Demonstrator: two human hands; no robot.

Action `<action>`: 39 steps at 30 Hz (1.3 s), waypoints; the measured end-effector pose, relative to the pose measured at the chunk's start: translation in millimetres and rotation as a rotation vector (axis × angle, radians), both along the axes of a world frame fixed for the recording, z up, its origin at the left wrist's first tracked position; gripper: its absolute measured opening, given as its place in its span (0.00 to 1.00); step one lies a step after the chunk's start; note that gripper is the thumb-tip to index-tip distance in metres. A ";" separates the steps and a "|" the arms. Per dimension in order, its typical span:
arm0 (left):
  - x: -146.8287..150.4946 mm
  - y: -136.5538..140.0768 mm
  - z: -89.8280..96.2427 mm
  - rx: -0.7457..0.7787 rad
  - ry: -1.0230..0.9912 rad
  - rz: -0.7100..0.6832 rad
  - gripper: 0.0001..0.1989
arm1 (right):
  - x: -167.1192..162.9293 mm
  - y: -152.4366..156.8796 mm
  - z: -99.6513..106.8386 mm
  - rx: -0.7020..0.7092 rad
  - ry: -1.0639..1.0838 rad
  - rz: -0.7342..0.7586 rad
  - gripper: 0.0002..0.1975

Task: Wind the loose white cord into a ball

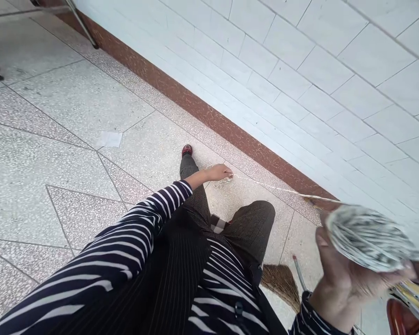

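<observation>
My right hand [342, 274] is wrapped round a ball of whitish string [370, 237] at the lower right, slightly blurred. A single strand of string [282, 189] runs taut from the ball leftward across the view. Its other end is pinched in my left hand [219, 172], held out in front of my knees. Below and behind the left hand, loose loops of string [223, 183] show; whether they hang or lie on the floor I cannot tell.
A tiled white wall [300, 70] with a brown skirting [195, 104] rises ahead. On the speckled floor lies a white paper [111, 139]. A straw broom [281, 282] is by my right leg. Metal furniture legs [82, 23] stand at the upper left, and a reddish-brown object [398, 316] at the lower right.
</observation>
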State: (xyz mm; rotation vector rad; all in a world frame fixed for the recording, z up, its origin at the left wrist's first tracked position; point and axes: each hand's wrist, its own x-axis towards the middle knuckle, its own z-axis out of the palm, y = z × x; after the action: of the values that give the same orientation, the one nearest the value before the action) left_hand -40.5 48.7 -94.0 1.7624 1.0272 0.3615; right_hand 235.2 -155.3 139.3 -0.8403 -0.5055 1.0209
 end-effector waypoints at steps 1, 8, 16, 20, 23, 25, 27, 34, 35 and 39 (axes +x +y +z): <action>7.5 -2.8 -1.9 0.029 0.028 0.000 0.13 | -7.9 1.7 -1.7 -0.041 0.008 0.016 0.32; 61.0 -52.2 12.6 0.036 -0.233 -0.128 0.22 | -25.2 22.9 -17.2 -0.168 0.039 0.089 0.31; 84.0 -82.6 9.7 0.086 -0.166 -0.023 0.08 | -10.6 19.7 -19.5 -0.175 0.079 0.098 0.29; 55.7 -72.3 2.6 -0.047 -0.202 0.018 0.12 | -0.2 18.8 -21.8 -0.149 0.120 0.050 0.30; 23.8 -57.1 1.1 -0.103 -0.223 0.071 0.14 | 8.2 17.1 -28.8 -0.156 0.145 0.027 0.31; 7.0 -48.5 1.5 -0.106 -0.128 0.078 0.14 | 11.4 15.2 -35.4 -0.154 0.155 0.022 0.33; 0.6 -44.3 5.3 -0.081 -0.035 0.085 0.14 | 11.1 13.5 -42.8 -0.156 0.150 0.032 0.34; 67.3 -66.0 65.8 -0.030 -0.489 0.062 0.17 | -10.8 16.4 -64.2 -0.261 0.120 0.113 0.31; 79.6 -71.3 75.4 -0.071 -0.564 0.035 0.19 | -13.7 17.0 -65.9 -0.260 0.119 0.126 0.30; 106.6 -86.9 90.8 -0.211 -0.670 -0.047 0.15 | -17.9 16.2 -68.8 -0.263 0.111 0.147 0.31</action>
State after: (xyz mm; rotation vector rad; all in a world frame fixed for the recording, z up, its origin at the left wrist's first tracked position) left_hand 66.2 -38.1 -3.2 1.3265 0.5172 0.7254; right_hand 217.3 -139.1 70.5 -0.9829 -0.3459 1.2813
